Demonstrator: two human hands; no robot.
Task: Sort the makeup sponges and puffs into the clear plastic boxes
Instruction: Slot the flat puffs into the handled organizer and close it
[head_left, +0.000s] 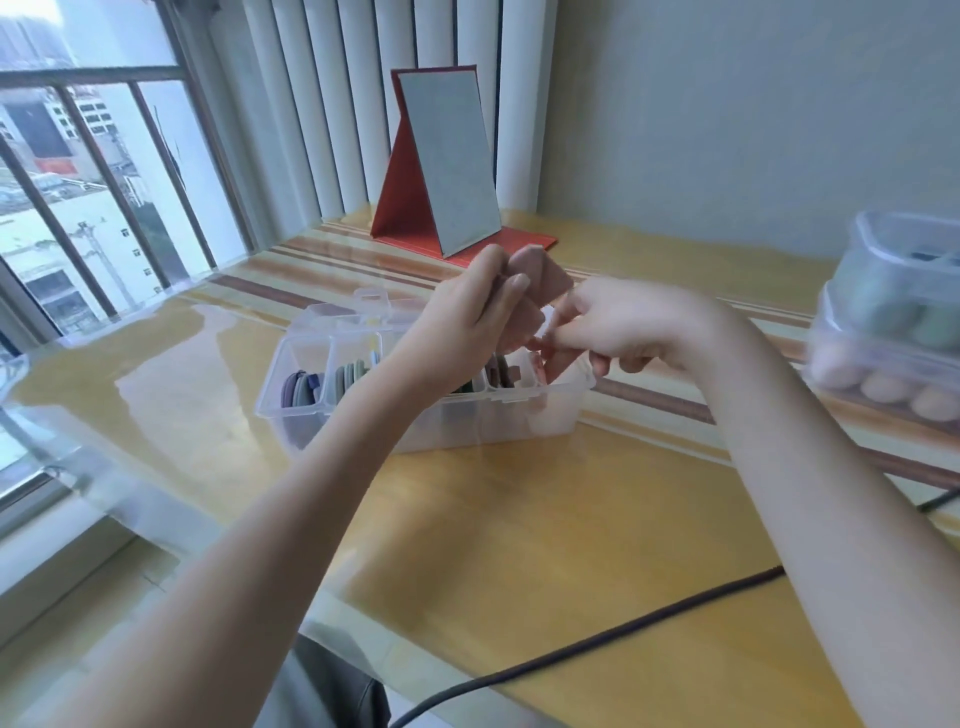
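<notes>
Left hand (470, 306) grips pink puffs (540, 280) above the box (415, 410); right hand (608, 332), at three o'clock, pinches their lower edge.

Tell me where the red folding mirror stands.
Head view: the red folding mirror stands upright at the table's far edge, against the blinds, behind the divided clear box.

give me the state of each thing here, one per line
left hand: holds pink puffs
pink puffs: held above divided box
right hand: fingers curled by the puffs, grip unclear
divided box: open, puffs inside
stacked boxes: sponges inside
mirror: standing
</notes>
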